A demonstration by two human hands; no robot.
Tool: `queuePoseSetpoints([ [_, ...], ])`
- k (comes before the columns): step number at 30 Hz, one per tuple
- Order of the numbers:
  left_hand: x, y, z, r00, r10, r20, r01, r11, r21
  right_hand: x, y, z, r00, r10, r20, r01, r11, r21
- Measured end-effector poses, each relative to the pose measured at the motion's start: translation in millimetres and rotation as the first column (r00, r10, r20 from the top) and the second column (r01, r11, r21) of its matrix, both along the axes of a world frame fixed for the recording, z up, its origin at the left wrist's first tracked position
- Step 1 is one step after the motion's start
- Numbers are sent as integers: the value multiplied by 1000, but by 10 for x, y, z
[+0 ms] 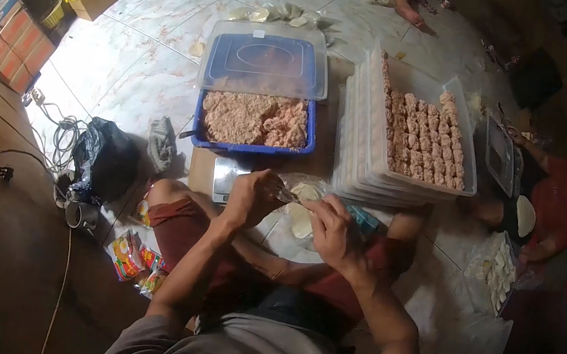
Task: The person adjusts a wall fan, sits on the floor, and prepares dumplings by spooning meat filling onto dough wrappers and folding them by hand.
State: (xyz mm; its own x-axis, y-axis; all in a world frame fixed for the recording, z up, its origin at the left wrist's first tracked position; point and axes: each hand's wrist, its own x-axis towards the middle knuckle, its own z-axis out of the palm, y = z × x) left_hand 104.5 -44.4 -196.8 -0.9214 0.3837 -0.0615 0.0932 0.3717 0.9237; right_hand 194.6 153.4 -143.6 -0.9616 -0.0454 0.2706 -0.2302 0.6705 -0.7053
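My left hand point(253, 198) and my right hand point(331, 231) are raised close together above my crossed legs. Between them is a clear plastic bag point(288, 194), its edge pinched in the fingers of both. Pale round wrappers point(301, 221) lie just below and behind the hands, partly hidden by them. A small scale point(226, 176) sits left of my left hand. Beyond the hands, a blue tub point(252, 148) holds pinkish minced filling point(241, 119), its lid point(268, 58) lying over the far half. To the right, stacked clear trays point(354, 178) carry rows of shaped pieces point(429, 137).
A black bag point(105, 158), grey cloth point(161, 144), cables and a metal mug point(78, 215) are at left, with colourful packets point(125, 256) near my knee. A person in red point(563, 201) sits at right beside a tray. Another person's hand point(410, 12) shows at the top.
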Motion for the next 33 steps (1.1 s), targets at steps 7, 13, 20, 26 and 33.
queuePoseSetpoints([
  [7, -53, -503, -42, 997, -71, 16, 58, 917, 394, -284, 180, 382, 997, -69, 32, 62, 977, 205],
  [13, 45, -589, -368, 995, -90, 41, 69, 930, 360, -1179, 106, -246, 973, -214, -83, 213, 712, 670],
  [20, 91, -792, -386, 963, -78, 258, 2, 960, 280, -1394, 20, -353, 999, -40, 27, 12, 752, 659],
  [26, -40, -546, -356, 981, -33, 190, -70, 855, 514, -1131, 43, -55, 993, -29, 111, 6, 979, 202],
  [33, -273, -269, -247, 996, 91, -15, -86, 977, 197, -443, -268, 374, 984, 119, 134, -151, 953, 264],
])
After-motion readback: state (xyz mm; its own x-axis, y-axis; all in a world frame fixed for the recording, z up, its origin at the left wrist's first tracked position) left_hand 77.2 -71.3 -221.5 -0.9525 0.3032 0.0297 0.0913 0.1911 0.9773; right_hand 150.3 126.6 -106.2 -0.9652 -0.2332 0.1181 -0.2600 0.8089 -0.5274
